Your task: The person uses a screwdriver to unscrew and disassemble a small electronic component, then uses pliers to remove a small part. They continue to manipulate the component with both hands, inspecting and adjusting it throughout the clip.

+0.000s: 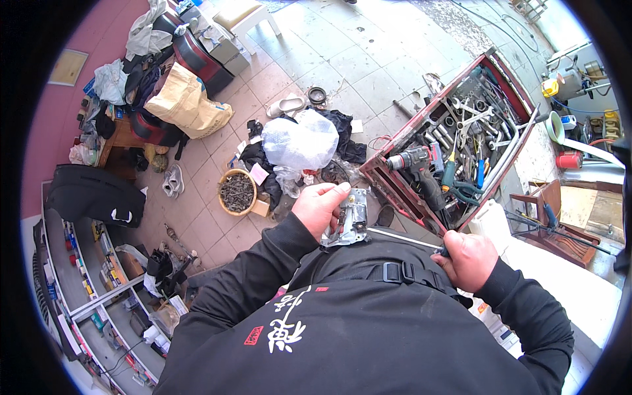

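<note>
My left hand (318, 209) grips a small silvery metal mechanism (356, 216) in front of my waist, thumb along its upper edge. It looks like a flat housing with raised parts; its exact kind I cannot make out. In my right hand (470, 261), closed around a dark handle, is a screwdriver (405, 237). Its long thin shaft runs left, and the tip ends close to the mechanism's lower right edge. Whether the two touch I cannot tell. Most of the handle is hidden by my fingers.
A red metal tool drawer (406, 135) full of wrenches stands ahead right, with a cordless drill (421, 172) on its near corner. A round basket (221, 201) of small dark hardware sits on the tiled floor, near plastic bags (299, 141). Shelves (99, 299) line the left.
</note>
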{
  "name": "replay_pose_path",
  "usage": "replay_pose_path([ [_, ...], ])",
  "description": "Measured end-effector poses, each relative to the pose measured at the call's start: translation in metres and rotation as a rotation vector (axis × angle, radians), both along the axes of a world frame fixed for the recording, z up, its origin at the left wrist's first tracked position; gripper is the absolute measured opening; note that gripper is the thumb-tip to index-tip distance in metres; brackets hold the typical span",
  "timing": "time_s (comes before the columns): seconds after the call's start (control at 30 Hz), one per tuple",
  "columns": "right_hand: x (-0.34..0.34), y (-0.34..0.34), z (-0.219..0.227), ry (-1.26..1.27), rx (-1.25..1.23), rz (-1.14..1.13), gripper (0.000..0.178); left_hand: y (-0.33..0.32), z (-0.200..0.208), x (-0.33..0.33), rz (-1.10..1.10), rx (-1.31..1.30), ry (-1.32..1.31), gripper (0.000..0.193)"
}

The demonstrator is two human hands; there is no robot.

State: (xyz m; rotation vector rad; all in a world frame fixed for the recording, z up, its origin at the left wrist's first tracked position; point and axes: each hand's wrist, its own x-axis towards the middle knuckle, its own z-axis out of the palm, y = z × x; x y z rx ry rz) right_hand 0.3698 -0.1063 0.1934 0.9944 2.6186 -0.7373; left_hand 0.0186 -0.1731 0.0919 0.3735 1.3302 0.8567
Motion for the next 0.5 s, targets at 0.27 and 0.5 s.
replay_pose_path([
  [0.27,-0.001,0.036,0.024,0.105,0.548,0.275,0.031,0.013,0.011,0.0,-0.102,-0.011,-0.034,0.034],
  [0.5,-0.003,0.009,0.008,0.067,0.28,0.102,0.034,0.014,0.006,0.002,-0.064,0.038,0.094,0.034],
])
